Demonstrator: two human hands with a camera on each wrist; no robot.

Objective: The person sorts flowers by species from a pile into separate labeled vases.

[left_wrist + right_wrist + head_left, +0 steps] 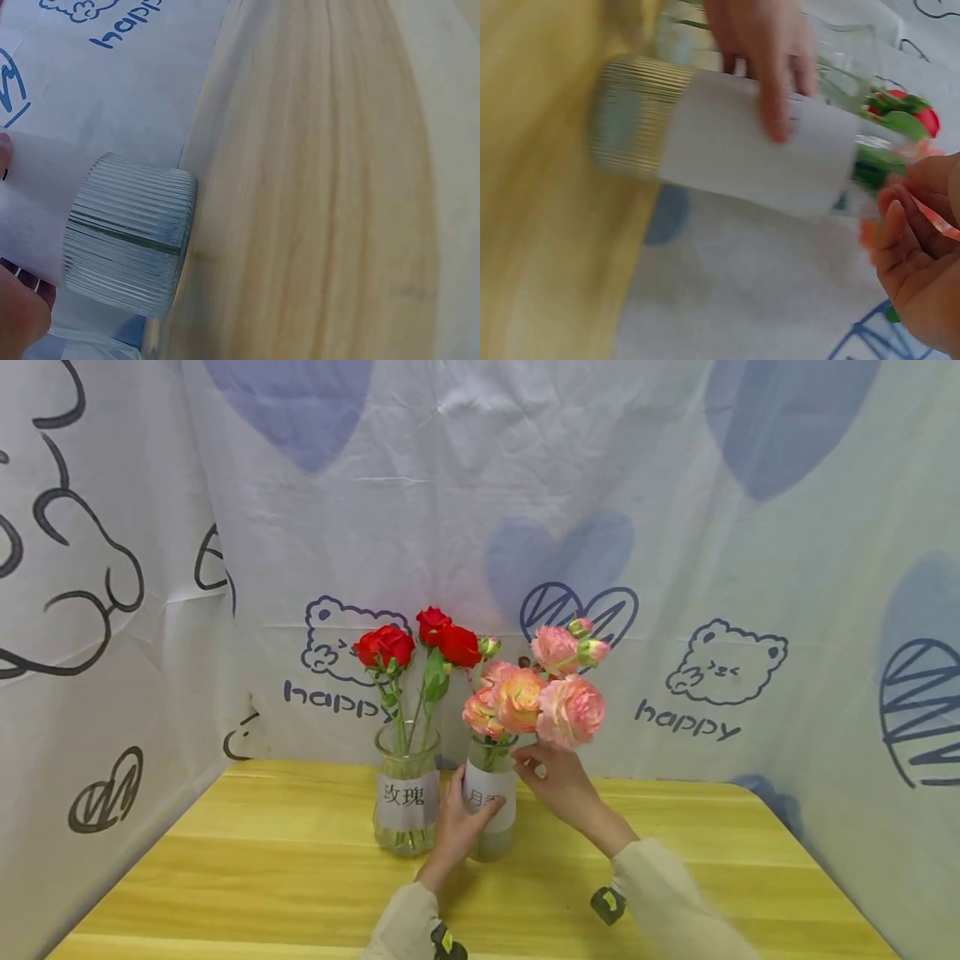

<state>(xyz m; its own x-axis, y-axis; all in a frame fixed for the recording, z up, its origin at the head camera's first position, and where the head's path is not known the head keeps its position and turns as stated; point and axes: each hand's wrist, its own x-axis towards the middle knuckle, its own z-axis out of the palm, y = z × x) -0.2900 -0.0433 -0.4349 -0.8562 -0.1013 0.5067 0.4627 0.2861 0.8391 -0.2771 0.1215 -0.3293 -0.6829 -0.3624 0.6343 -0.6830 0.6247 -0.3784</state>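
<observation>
My left hand (pixel 463 818) grips a ribbed glass vase (pixel 495 847) by its white paper label, thumb across the front. The vase stands upright on the table; a green stem shows through its base (pixel 135 240) in the left wrist view. Pink and peach roses (pixel 572 710) with buds fan out above its mouth. My right hand (pixel 558 781) is at the right of the rim, just under the largest pink bloom. In the right wrist view its fingertips (pixel 892 196) come together beside the vase mouth; I cannot tell whether a stem is between them.
Close on the left stands a second glass vase (pixel 405 839) with a white label and red roses (pixel 386 647). All this is near the back edge of the wooden table (pixel 262 860). A white printed cloth (pixel 450 485) hangs behind and at both sides.
</observation>
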